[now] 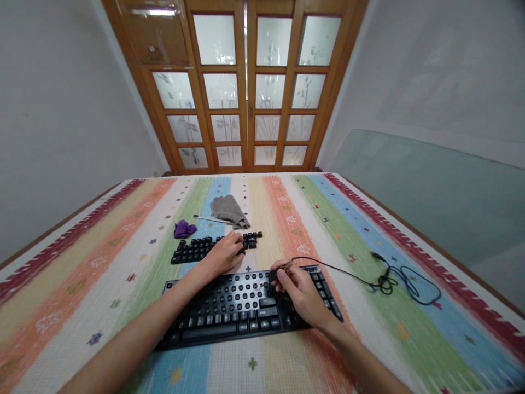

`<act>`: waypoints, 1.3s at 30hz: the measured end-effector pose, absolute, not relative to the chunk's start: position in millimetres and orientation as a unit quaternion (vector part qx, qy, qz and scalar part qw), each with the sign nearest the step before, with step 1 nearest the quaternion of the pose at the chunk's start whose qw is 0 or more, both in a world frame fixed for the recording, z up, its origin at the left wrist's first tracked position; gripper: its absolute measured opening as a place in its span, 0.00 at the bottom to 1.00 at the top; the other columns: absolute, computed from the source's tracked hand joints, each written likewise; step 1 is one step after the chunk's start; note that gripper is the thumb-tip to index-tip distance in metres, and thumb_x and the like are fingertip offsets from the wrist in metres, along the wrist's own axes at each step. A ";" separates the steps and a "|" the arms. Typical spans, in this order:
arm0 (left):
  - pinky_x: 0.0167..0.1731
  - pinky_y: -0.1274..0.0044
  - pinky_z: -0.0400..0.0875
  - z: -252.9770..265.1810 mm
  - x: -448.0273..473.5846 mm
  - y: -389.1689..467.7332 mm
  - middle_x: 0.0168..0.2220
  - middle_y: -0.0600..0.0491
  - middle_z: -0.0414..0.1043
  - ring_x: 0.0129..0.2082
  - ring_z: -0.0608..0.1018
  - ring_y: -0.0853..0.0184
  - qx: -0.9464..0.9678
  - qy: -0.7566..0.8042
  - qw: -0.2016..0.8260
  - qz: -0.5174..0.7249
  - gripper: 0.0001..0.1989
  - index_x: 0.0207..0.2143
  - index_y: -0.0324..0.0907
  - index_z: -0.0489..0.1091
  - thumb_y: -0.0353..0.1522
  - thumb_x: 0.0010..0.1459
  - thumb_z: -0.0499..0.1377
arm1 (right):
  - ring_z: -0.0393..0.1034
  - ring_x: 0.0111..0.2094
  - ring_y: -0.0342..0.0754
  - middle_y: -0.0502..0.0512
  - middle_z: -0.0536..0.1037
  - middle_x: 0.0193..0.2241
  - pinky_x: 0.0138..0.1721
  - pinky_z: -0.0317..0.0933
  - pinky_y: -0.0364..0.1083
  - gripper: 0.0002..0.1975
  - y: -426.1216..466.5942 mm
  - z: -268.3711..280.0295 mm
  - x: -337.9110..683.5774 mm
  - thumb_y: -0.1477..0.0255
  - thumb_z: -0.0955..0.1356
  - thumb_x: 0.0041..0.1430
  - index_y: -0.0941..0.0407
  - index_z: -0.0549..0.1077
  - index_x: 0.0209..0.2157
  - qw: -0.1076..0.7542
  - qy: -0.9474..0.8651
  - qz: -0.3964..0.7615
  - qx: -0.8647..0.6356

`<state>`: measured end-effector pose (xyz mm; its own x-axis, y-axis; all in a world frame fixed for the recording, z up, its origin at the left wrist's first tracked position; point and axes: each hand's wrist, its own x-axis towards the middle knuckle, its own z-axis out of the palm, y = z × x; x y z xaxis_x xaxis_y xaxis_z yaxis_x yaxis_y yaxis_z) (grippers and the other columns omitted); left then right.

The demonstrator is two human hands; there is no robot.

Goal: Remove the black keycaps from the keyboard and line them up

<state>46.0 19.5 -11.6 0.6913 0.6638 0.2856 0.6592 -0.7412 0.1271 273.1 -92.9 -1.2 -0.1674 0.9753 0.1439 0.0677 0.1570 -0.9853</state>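
A black keyboard (229, 298) lies in front of me with many of its keycaps off, so the bare switch posts show. Behind it, loose black keycaps (192, 250) are laid out in rows. My left hand (226, 253) reaches over these rows, its fingers curled down on a black keycap (241, 251) at their tips. Above the keyboard's upper right part, my right hand (298, 287) pinches a small dark tool with thin wire, which looks like a keycap puller (273, 275). The fingers partly hide it.
A purple cloth (184, 229), a thin brush (211, 219) and a grey cloth (230, 210) lie beyond the keycaps. The keyboard's black cable (385, 282) runs right into a coil. A striped cloth (135, 284) covers the table. Wooden glazed doors (246, 87) stand behind.
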 end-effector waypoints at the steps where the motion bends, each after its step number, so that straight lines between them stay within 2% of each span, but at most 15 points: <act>1: 0.43 0.70 0.70 -11.7 45.8 19.6 0.39 0.46 0.69 0.42 0.70 0.61 0.919 0.360 0.007 0.160 0.03 0.30 0.38 0.72 0.26 0.56 0.59 | 0.70 0.28 0.45 0.55 0.73 0.33 0.32 0.67 0.45 0.21 -93.2 -1.3 273.1 0.53 0.63 0.63 0.58 0.71 0.38 0.473 -0.595 0.480 -0.439; 8: 0.43 0.70 0.70 -9.5 45.8 19.5 0.39 0.47 0.68 0.41 0.70 0.61 0.915 0.364 0.007 0.176 0.03 0.33 0.39 0.71 0.26 0.55 0.58 | 0.70 0.28 0.45 0.56 0.73 0.34 0.32 0.67 0.45 0.22 -93.8 -0.7 272.8 0.52 0.63 0.63 0.58 0.71 0.37 0.471 -0.596 0.481 -0.438; 16: 0.45 0.66 0.69 -6.1 24.6 26.7 0.40 0.47 0.68 0.42 0.70 0.58 0.885 0.417 -0.031 0.205 0.07 0.37 0.40 0.71 0.33 0.59 0.58 | 0.70 0.29 0.44 0.55 0.72 0.35 0.33 0.66 0.45 0.20 -93.2 -2.6 272.9 0.55 0.63 0.64 0.58 0.71 0.38 0.472 -0.598 0.482 -0.433; 21: 0.45 0.67 0.68 -9.5 9.6 39.2 0.38 0.47 0.69 0.41 0.71 0.59 0.874 0.439 -0.014 0.206 0.08 0.35 0.40 0.73 0.30 0.61 0.54 | 0.70 0.28 0.44 0.54 0.73 0.33 0.33 0.66 0.45 0.19 -93.3 -4.0 272.9 0.55 0.63 0.65 0.58 0.71 0.38 0.468 -0.598 0.485 -0.433; 30: 0.46 0.67 0.68 -8.9 10.7 48.6 0.39 0.47 0.69 0.43 0.71 0.59 0.884 0.428 0.036 0.182 0.07 0.33 0.40 0.75 0.30 0.59 0.56 | 0.70 0.28 0.45 0.54 0.73 0.32 0.33 0.66 0.45 0.19 -94.5 -2.9 273.1 0.55 0.63 0.64 0.58 0.71 0.38 0.469 -0.598 0.483 -0.435; 39: 0.46 0.67 0.69 -7.4 18.7 54.0 0.38 0.47 0.70 0.43 0.70 0.59 0.893 0.410 0.037 0.183 0.09 0.30 0.41 0.75 0.29 0.57 0.55 | 0.70 0.29 0.45 0.54 0.73 0.32 0.33 0.66 0.45 0.18 -94.5 -5.9 273.3 0.56 0.63 0.65 0.58 0.71 0.38 0.467 -0.599 0.487 -0.431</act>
<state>18.7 54.0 -7.4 0.5971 0.7453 0.2966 0.7185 -0.6613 0.2154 273.3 -94.5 -5.9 -0.1936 0.9711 0.1394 0.0617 0.1539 -0.9862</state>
